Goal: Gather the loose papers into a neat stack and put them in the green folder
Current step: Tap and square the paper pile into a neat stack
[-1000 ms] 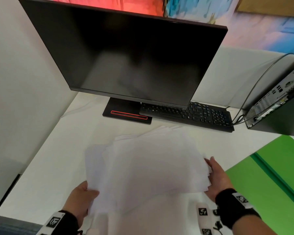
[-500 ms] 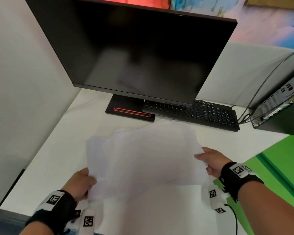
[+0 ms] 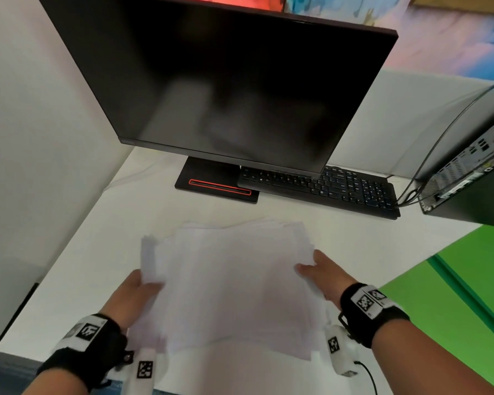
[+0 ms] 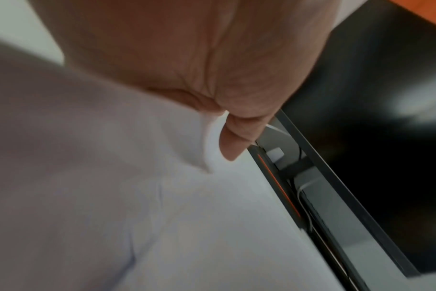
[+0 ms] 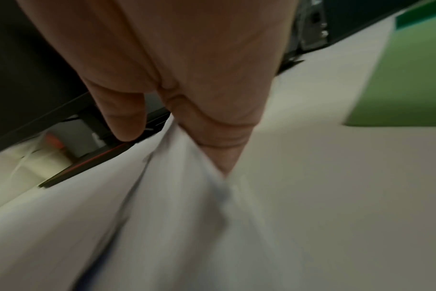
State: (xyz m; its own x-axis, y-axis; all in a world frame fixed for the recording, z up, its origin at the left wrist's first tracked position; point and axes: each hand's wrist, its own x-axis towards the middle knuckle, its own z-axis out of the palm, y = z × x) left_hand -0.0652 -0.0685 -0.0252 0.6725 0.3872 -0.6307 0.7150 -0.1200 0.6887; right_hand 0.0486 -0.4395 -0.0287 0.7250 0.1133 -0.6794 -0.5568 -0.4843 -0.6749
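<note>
A loose pile of white papers (image 3: 231, 280) lies fanned on the white desk in front of me, its edges uneven. My left hand (image 3: 136, 292) grips the pile's left edge, thumb on top, and a few sheets curl up beside it. In the left wrist view the papers (image 4: 137, 196) bend under that hand (image 4: 227, 137). My right hand (image 3: 315, 270) pinches the right edge; the right wrist view shows the sheets (image 5: 187, 187) squeezed between fingers (image 5: 212, 133) and thumb. The green folder (image 3: 451, 303) lies open at the right; the folder (image 5: 398, 84) is also in the right wrist view.
A black monitor (image 3: 226, 81) on its stand (image 3: 211, 181) fills the back of the desk, with a black keyboard (image 3: 325, 186) just beyond the papers. A computer case (image 3: 474, 178) with cables stands at the far right. A white wall closes the left side.
Both hands have moved inward along the pile, squeezing the spread sheets into a narrower, more overlapped bunch. My right hand now sits on the pile's right edge with its thumb over the top sheet.
</note>
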